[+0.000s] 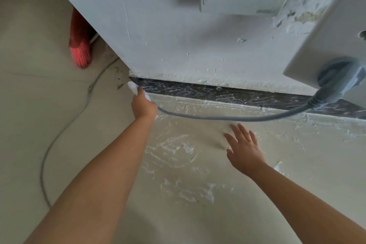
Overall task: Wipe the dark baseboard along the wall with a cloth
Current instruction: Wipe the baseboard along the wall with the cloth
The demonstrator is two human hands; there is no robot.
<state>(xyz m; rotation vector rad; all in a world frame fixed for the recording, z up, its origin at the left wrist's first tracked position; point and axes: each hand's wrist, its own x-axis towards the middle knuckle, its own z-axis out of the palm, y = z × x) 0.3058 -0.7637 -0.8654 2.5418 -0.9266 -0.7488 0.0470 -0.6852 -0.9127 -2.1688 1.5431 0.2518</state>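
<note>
Two bare forearms reach over a plaster-smeared cream floor [188,174]: left hand [143,105] presses a white cloth [133,87] against the dark baseboard [217,92] corner, right hand [244,148] hovers fingers spread.

A dark baseboard [227,93], streaked with white residue, runs along the foot of the wall, with a small white cloth [133,87] at its left end.

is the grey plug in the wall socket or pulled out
In. The grey plug sits seated against the white socket box on the wall, and its grey cable runs down across the dark baseboard.
</note>
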